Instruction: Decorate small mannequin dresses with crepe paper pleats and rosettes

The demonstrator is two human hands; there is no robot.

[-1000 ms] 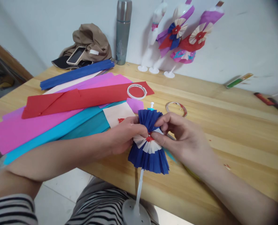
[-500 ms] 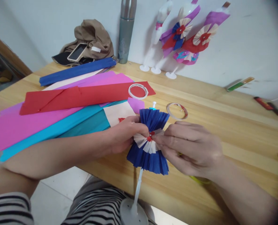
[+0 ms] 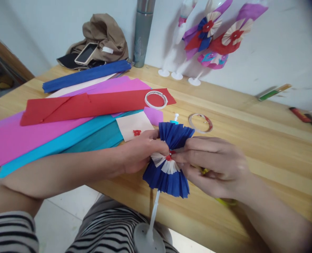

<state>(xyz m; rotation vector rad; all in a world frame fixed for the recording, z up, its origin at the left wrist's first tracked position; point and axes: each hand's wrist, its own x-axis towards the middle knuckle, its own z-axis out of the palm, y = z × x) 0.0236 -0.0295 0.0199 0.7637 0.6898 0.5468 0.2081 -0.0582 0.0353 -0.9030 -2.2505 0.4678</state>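
Observation:
A pleated blue paper ruffle (image 3: pixel 168 181) stands out from a small white stand (image 3: pixel 154 211) near the table's front edge. Over its middle lies a smaller cream pleated paper fan (image 3: pixel 170 168), with a little red paper flower (image 3: pixel 169 158) at the centre. From the left, my left hand (image 3: pixel 142 151) is closed around the side of the pleated paper, its thumb beside the red flower. My right hand (image 3: pixel 214 163) pinches at the red flower from the other side, fingertips close to the left thumb. Its fingers partly cover the fan's right half.
Crepe paper sheets, including a red one (image 3: pixel 105 103), spread across the left. Another red flower (image 3: pixel 137 132) lies on a cream sheet (image 3: pixel 124 123). Two tape rolls (image 3: pixel 156 100) (image 3: pixel 189 123) sit beyond my hands. Decorated stands (image 3: pixel 194 82), a bottle (image 3: pixel 142 38) and a cap (image 3: pixel 105 38) are at the back.
The view has shifted slightly, and the loose red flower now shows fully beside my left hand. My right fingertips have moved a little at the centre of the fan; both hands keep their grip.

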